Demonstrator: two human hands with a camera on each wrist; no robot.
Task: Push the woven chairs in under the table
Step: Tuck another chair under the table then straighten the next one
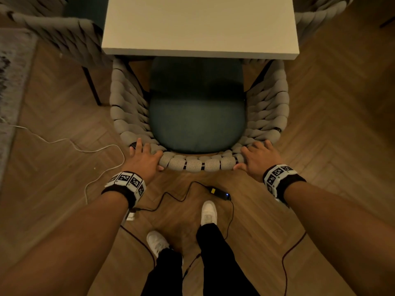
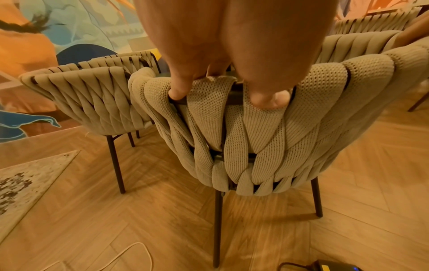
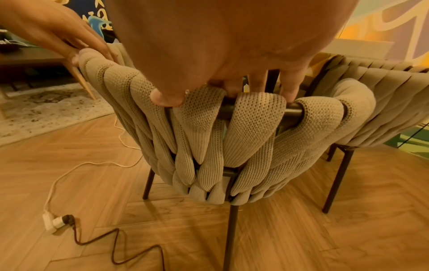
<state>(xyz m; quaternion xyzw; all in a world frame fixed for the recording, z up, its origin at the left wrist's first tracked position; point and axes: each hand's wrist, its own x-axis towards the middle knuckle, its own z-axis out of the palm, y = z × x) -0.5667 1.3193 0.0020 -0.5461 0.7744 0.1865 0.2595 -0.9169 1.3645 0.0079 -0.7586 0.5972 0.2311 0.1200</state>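
Note:
A woven chair [image 1: 198, 164] with a beige knitted back and a dark teal seat [image 1: 196, 107] faces the white table [image 1: 201, 24]; the front of its seat and arms sits just under the table's near edge. My left hand [image 1: 145, 157] grips the back rim at its left corner, fingers over the top and thumb on the outside. My right hand [image 1: 256, 159] grips the rim at the right corner the same way. The wrist views show the left hand [image 2: 220, 73] and the right hand [image 3: 223, 86] wrapped over the woven chair's [image 2: 267, 143] dark metal rim [image 3: 292, 111].
A second woven chair [image 1: 64, 37] stands at the table's left side, a third [image 1: 316, 16] at the far right. A white cable [image 1: 64, 142] and a black cable with an adapter [image 1: 220, 192] lie on the wood floor near my feet. A rug [image 1: 12, 71] is at the left.

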